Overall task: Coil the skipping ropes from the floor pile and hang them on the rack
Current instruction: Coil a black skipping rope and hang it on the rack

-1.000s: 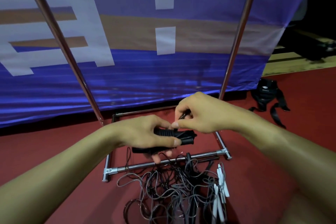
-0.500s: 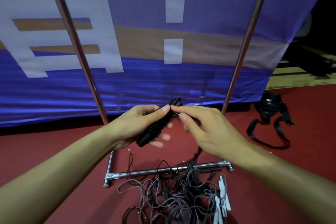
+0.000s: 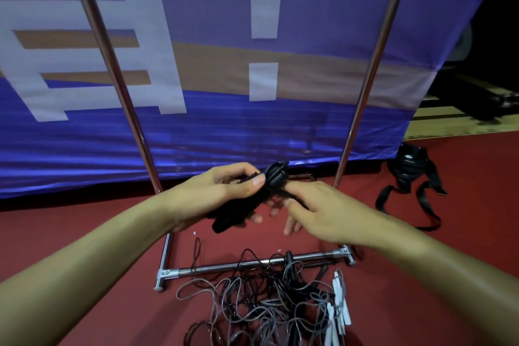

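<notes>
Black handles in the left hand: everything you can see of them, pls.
The black handles look like ribbed, matte rubber or foam grips bundled together, tilted with the top end up and to the right, held above the red floor before the rack. The left hand grips them, thumb pressing near the smooth, rounded top. The right hand pinches thin black cord leaving that top. How many handles: unclear.
</notes>
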Motion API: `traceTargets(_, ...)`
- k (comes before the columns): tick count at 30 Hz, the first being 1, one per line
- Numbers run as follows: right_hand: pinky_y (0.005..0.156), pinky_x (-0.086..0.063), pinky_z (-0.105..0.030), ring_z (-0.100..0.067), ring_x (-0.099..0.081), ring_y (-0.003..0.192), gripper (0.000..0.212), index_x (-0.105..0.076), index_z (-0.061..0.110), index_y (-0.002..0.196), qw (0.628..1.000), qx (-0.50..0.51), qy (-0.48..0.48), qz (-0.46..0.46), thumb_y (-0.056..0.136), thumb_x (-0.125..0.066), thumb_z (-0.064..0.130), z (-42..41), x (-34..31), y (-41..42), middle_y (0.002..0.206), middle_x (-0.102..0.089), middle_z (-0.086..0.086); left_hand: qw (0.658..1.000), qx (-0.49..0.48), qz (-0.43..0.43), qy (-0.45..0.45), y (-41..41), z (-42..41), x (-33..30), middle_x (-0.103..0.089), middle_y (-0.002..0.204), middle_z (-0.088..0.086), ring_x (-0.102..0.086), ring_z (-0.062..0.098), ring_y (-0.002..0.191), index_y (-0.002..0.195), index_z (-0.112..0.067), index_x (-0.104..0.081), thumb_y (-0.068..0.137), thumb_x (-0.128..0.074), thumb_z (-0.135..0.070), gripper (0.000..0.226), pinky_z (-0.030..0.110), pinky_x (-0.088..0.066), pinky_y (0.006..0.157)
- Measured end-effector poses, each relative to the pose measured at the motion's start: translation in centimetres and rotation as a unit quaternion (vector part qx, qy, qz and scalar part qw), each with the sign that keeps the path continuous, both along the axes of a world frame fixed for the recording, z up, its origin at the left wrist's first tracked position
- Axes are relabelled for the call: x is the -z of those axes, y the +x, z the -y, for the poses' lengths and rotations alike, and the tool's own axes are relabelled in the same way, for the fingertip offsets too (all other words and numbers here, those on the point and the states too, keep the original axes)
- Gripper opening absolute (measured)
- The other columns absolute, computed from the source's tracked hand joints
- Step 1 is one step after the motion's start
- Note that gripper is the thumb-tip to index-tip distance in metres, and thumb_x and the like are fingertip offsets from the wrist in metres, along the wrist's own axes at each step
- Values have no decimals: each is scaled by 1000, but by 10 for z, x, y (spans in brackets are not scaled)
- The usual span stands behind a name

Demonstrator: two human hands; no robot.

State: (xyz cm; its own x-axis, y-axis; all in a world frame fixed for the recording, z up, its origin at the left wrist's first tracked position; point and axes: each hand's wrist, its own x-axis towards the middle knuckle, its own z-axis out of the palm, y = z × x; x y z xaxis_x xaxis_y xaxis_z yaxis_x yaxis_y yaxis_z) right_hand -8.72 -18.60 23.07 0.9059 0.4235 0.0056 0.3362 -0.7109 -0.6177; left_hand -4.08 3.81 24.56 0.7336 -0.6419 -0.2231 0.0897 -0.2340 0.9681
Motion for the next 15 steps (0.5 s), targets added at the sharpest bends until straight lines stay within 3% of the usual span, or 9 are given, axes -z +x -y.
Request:
traceTargets(2, 74, -52, -23, 0, -67, 74, 23, -65, 26, 111, 1000, -12, -1, 2, 108, -44, 18, 3, 0, -1, 80, -64, 27, 1000, 1, -12, -1, -1, 1, 2, -72, 109, 17, -71, 33, 86, 113, 0, -56, 100, -58, -38, 40, 42, -59, 74)
traceTargets(4, 73, -43, -16, 4, -58, 72, 27, -67, 33, 110, 999, -4, 45, -29, 111, -40, 33, 3, 1, -1, 74, -59, 30, 1000, -24, -7, -2, 0, 3, 3, -71, 102, 16, -66, 27, 77, 114, 2, -55, 100, -59, -41, 46, 39, -58, 66)
traceTargets(6, 72, -46, -28, -1, -52, 70, 37, -70, 32, 106, 995, 7, 93, -41, 111, -34, 42, 3, 4, 3, 75, -56, 21, 999, -46, 7, -15, 2, 5, 1, -70, 95, 14, -61, 26, 69, 112, 3, -55, 100, -59, -41, 45, 35, -54, 59)
traceTargets(7, 73, -48, -34, -5, -53, 72, 37, -70, 32, 101, 995, -1, 92, -29, 110, -36, 42, 5, 5, 5, 76, -56, 18, 999, -47, 13, -23, 2, 6, 0, -69, 93, 13, -60, 25, 66, 109, 2, -56, 100, -59, -41, 44, 33, -53, 56)
traceTargets(9, 74, -49, -27, -2, -59, 74, 30, -68, 33, 89, 998, -29, 61, -3, 109, -46, 32, 11, 6, 11, 78, -61, 19, 999, -23, 26, -21, 0, 7, -1, -68, 87, 12, -58, 24, 62, 104, -4, -60, 98, -61, -42, 38, 31, -52, 53)
traceTargets(11, 79, -48, -17, 3, -65, 83, 21, -71, 28, 90, 999, -41, 15, 32, 105, -56, 25, 16, 5, 17, 84, -68, 20, 999, 22, 35, 1, -4, 7, 1, -67, 84, 11, -59, 24, 60, 99, -13, -63, 95, -65, -44, 31, 31, -53, 53)
traceTargets(15, 79, -47, -17, 5, -63, 82, 10, -72, 20, 97, 989, -78, -85, 91, 100, -63, 20, 25, 3, 22, 87, -69, 17, 994, 105, -3, 18, -1, 2, -1, -67, 82, 12, -61, 26, 59, 95, -18, -67, 95, -72, -38, 20, 37, -57, 63)
